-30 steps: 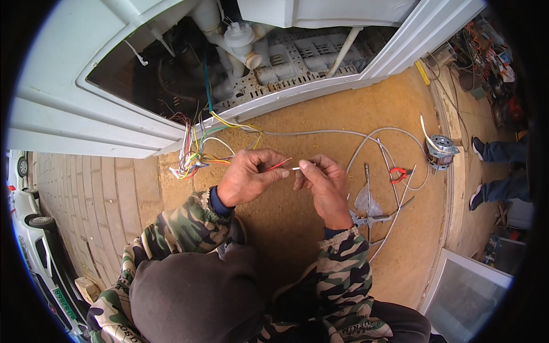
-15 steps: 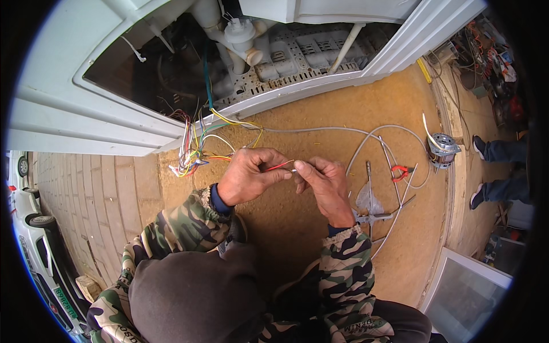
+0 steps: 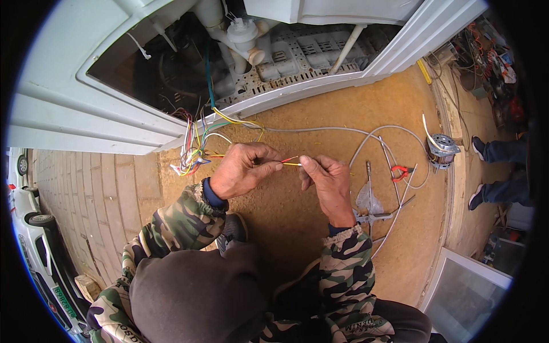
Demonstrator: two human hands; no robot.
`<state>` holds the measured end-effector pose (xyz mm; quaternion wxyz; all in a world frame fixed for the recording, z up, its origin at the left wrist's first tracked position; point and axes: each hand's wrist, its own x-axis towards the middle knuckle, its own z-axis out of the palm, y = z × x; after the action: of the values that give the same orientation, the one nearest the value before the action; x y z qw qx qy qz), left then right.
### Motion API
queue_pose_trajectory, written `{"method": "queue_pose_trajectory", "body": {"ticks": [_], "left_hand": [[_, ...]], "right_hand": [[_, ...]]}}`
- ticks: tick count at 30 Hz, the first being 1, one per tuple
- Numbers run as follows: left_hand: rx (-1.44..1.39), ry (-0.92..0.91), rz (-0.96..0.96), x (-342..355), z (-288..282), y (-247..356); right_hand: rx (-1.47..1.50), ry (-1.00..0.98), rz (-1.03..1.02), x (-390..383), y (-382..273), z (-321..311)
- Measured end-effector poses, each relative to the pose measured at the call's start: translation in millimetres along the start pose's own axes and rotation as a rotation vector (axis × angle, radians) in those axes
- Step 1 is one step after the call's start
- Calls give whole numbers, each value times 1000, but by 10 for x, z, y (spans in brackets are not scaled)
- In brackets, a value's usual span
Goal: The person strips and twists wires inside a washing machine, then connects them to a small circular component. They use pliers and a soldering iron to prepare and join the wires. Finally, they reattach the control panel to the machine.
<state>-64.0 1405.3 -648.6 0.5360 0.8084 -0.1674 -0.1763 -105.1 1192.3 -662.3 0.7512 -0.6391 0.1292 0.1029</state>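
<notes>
The left hand (image 3: 243,171) pinched a red wire (image 3: 291,158) and a yellow wire (image 3: 290,164), farther from the right hand (image 3: 327,186) than before. The right apparently pinched the yellow wire's pale end (image 3: 299,165)

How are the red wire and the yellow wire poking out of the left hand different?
The red wire slants upward, while the yellow wire runs almost level. The yellow wire meets a small white piece at the right hand's fingertips; the red wire shows no white piece. Both are thin and stick out from the left hand's fingertips.
</notes>
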Motion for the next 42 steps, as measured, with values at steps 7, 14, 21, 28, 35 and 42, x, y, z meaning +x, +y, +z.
{"method": "queue_pose_trajectory", "body": {"ticks": [7,14,21,28,35,42], "left_hand": [[-55,5,15,-8,65,14],[-91,19,-21,-21,50,31],[-72,13,-42,-7,99,62],[-146,29,-79,-18,98,-60],[-149,16,-46,10,112,-49],[-200,66,-64,-11,119,-89]], "right_hand": [[-180,-45,-69,-11,3,61],[243,-108,-37,5,96,5],[239,-111,31,-25,117,-6],[208,-117,29,-10,86,72],[258,-137,-3,3,107,15],[227,-73,26,15,61,-54]]}}
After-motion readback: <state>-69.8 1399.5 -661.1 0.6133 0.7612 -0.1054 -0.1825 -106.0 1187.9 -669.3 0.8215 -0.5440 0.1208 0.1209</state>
